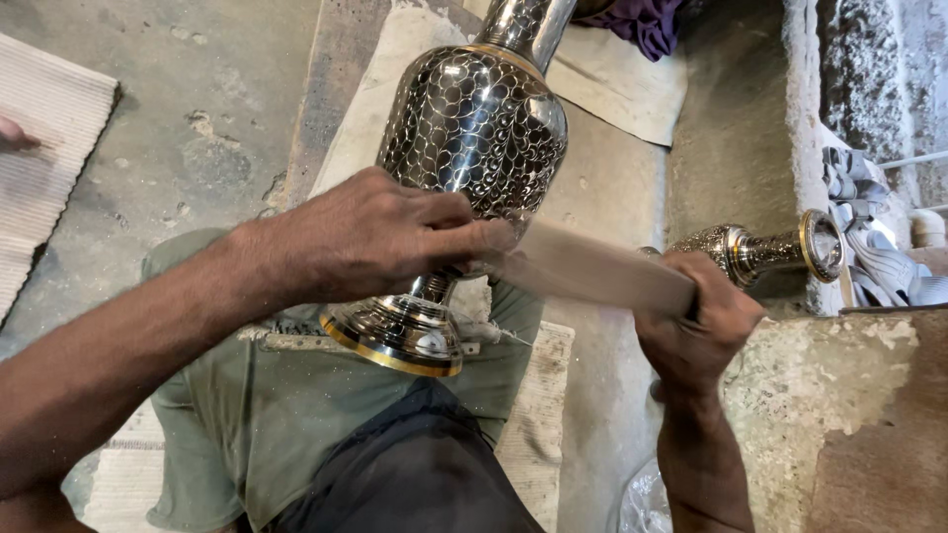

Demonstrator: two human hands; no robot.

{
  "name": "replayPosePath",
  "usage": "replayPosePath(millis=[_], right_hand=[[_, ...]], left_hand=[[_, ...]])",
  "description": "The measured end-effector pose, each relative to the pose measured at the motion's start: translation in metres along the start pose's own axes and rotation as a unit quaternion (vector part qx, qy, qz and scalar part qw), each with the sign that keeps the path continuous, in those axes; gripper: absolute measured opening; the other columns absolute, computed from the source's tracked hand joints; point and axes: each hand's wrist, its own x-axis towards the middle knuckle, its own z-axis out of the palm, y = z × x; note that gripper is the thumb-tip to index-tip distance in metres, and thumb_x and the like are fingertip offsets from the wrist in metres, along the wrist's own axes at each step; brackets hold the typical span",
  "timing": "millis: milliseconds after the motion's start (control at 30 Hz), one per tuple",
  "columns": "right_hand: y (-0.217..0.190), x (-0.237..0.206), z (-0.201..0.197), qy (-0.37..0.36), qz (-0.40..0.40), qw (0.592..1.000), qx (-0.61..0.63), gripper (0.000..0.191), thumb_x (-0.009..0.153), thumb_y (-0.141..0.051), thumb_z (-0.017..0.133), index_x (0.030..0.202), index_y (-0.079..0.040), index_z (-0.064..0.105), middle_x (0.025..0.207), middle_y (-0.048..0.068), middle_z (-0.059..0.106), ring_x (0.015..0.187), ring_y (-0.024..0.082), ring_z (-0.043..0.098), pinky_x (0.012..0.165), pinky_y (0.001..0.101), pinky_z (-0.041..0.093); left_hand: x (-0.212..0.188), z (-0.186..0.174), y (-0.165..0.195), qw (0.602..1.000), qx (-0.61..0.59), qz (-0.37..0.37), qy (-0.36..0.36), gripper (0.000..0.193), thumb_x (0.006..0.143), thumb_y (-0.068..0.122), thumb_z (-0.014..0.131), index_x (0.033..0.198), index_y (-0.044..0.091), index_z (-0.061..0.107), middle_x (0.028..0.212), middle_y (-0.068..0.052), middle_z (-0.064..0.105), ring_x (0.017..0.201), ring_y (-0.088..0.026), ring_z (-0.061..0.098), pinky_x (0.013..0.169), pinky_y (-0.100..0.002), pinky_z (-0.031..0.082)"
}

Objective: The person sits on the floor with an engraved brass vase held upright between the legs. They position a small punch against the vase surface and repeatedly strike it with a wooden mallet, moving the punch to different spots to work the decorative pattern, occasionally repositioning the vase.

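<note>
Both hands (375,232) press a blurred blade (592,266); engraved silver vase (474,118), gold-rimmed

Even, soft daylight, moderately bright, no hard shadows. Sharp specular glare on the metal vase (474,128) body and its base; the flat tool (592,268) across the frame centre is motion-blurred, the rest is fairly sharp. Slight wide-angle stretch at the frame edges.
</note>
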Motion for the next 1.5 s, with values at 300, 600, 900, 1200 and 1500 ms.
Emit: replayPosePath(millis=[300,600,900,1200,1500], right_hand=[[0.004,-0.006,-0.005,0.015,0.036,0.996,0.075,0.012,0.094,0.002,0.075,0.101,-0.001,0.066,0.091,0.013,0.071,0.078,0.018,0.069,0.064,0.0305,0.057],[-0.012,-0.003,-0.007,0.015,0.09,0.993,0.076,0.018,0.09,-0.001,0.075,0.101,-0.003,0.06,0.09,0.009,0.064,0.083,0.019,0.064,0.073,0.0327,0.053],[0.008,-0.026,-0.033,-0.078,0.069,0.99,-0.1,0.017,0.09,-0.006,0.08,0.103,-0.002,0.069,0.081,0.006,0.068,0.071,0.017,0.068,0.065,0.0327,0.055],[-0.008,-0.026,-0.021,0.068,0.168,0.97,0.161,0.026,0.101,-0.006,0.08,0.122,-0.002,0.064,0.089,0.005,0.067,0.073,0.009,0.062,0.068,0.0265,0.051],[-0.009,0.005,-0.05,-0.047,-0.018,0.991,-0.123,0.035,0.09,-0.003,0.074,0.125,-0.001,0.065,0.098,0.015,0.071,0.084,0.024,0.072,0.075,0.0348,0.059]], left_hand=[[-0.001,0.0,-0.004,0.999,0.023,-0.012,-0.046,0.048,0.101,0.006,0.051,0.147,0.019,0.049,0.096,-0.013,0.073,0.069,-0.022,0.074,0.053,-0.033,0.066],[0.005,-0.01,-0.002,0.997,0.015,-0.015,-0.068,0.042,0.097,0.017,0.058,0.138,0.02,0.051,0.095,-0.01,0.072,0.066,-0.024,0.074,0.048,-0.037,0.063],[0.002,-0.005,-0.002,0.995,-0.002,-0.054,-0.089,0.042,0.104,0.003,0.054,0.144,0.016,0.053,0.102,-0.015,0.07,0.056,-0.024,0.07,0.046,-0.035,0.061],[-0.006,-0.004,0.003,1.0,-0.008,-0.021,0.018,0.05,0.095,0.0,0.06,0.143,0.014,0.053,0.098,-0.011,0.072,0.069,-0.025,0.074,0.056,-0.036,0.065],[-0.007,-0.003,0.007,0.997,-0.025,-0.053,0.042,0.044,0.095,0.014,0.069,0.136,0.008,0.054,0.088,-0.011,0.068,0.064,-0.029,0.071,0.052,-0.042,0.062]])
